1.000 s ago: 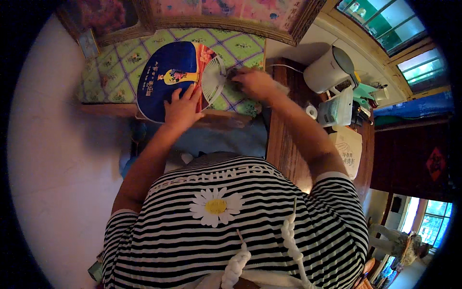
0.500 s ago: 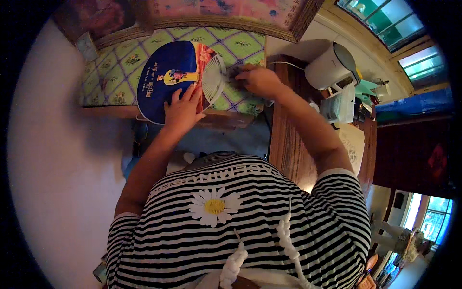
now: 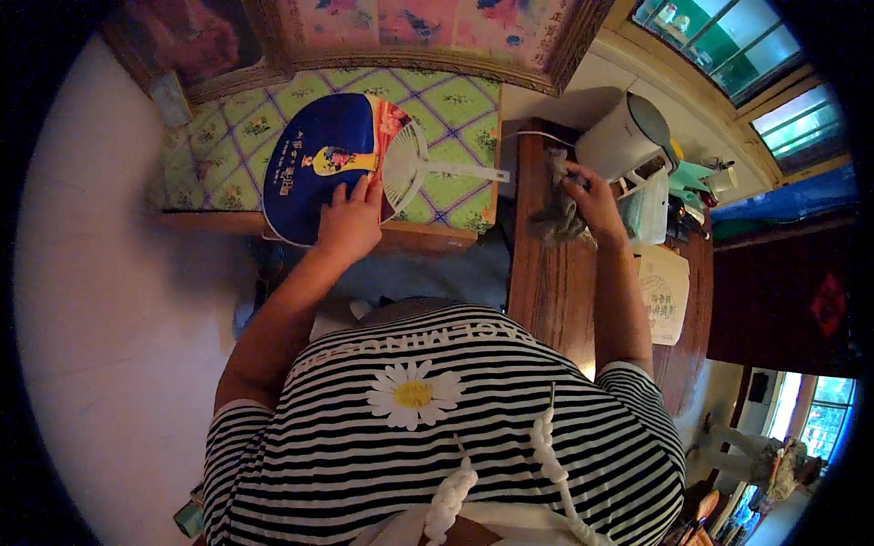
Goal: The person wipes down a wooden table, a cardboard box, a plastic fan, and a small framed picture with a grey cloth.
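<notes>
A hand fan (image 3: 305,136) with a dark blue face, a yellow vase picture and a white ribbed handle lies on the green checked cloth (image 3: 455,105). My left hand (image 3: 350,221) rests on its lower edge, fingers stretched out flat over the printed face. To the right, over the brown wooden table, my right hand (image 3: 596,202) is closed on a crumpled grey cloth (image 3: 557,214). The fan's handle points right, past the edge of the green cloth, with no hand on it.
On the brown table (image 3: 546,291) stand a white kettle-like jug (image 3: 619,136) with a grey lid, a clear plastic box (image 3: 645,211) and a beige paper bag (image 3: 665,296). Framed pictures (image 3: 410,27) lean along the back. A window (image 3: 728,41) is at upper right.
My right hand has moved right with the grey cloth, from beside the fan's handle to above the brown table. The handle is now uncovered. My left hand stays on the fan, which has shifted slightly.
</notes>
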Demonstrator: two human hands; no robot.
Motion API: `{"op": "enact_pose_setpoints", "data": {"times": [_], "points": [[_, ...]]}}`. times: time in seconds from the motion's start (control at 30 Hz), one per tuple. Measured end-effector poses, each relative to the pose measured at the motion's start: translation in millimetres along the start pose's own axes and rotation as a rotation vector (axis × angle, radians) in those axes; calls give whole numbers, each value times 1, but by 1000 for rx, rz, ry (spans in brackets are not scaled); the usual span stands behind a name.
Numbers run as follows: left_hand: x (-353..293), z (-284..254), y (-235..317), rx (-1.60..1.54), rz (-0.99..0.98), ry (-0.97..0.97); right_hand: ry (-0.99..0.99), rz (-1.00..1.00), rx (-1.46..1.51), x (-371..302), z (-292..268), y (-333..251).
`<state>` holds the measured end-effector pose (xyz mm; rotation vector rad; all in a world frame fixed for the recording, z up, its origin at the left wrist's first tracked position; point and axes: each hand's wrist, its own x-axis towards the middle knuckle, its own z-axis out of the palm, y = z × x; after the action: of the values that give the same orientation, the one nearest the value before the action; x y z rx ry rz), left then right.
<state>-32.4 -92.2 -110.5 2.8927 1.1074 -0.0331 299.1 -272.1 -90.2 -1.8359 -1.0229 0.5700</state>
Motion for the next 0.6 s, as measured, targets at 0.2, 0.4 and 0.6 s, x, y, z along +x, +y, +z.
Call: {"op": "enact_pose_setpoints", "data": {"times": [0.2, 0.4, 0.6], "points": [[-3, -56, 0, 106, 71, 157, -21, 56, 360, -25, 18, 32], [-9, -185, -30, -96, 10, 525, 125, 105, 827, -33, 27, 27], [-20, -165, -48, -1499, -123, 338, 53, 52, 1474, -26, 24, 26]]}}
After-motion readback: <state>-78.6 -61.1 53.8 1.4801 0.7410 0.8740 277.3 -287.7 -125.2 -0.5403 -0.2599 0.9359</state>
